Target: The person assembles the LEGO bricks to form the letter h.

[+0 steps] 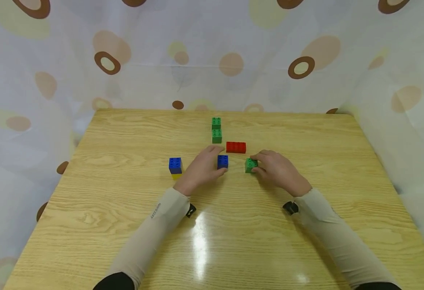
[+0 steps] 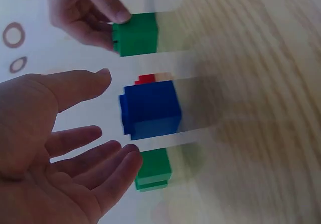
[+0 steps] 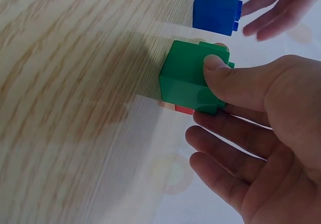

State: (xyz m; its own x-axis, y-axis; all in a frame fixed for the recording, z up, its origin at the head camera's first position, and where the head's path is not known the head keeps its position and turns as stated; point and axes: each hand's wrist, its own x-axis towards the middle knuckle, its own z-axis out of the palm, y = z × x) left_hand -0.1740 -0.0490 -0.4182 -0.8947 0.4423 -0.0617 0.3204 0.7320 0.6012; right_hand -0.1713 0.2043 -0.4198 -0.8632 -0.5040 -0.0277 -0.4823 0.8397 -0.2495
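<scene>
My right hand (image 1: 279,170) pinches a green brick (image 1: 248,165) between thumb and forefinger, while its other fingers extend loosely in the right wrist view. The green brick stands on the table, studs up. To its left is a blue brick (image 1: 223,161), also studs up. My left hand (image 1: 201,169) is spread beside this blue brick, thumb on the near side and fingers on the far side. In the left wrist view, a gap shows between the left fingertips and the blue brick (image 2: 151,109).
A red brick (image 1: 235,147) lies lengthwise just behind. Farther back are two green bricks, a nearer one (image 1: 217,136) and a farther one (image 1: 216,123). Left of my left hand, another blue brick (image 1: 175,164) sits atop a yellow brick (image 1: 177,176). A patterned curtain (image 1: 204,80) borders the wooden table (image 1: 233,241).
</scene>
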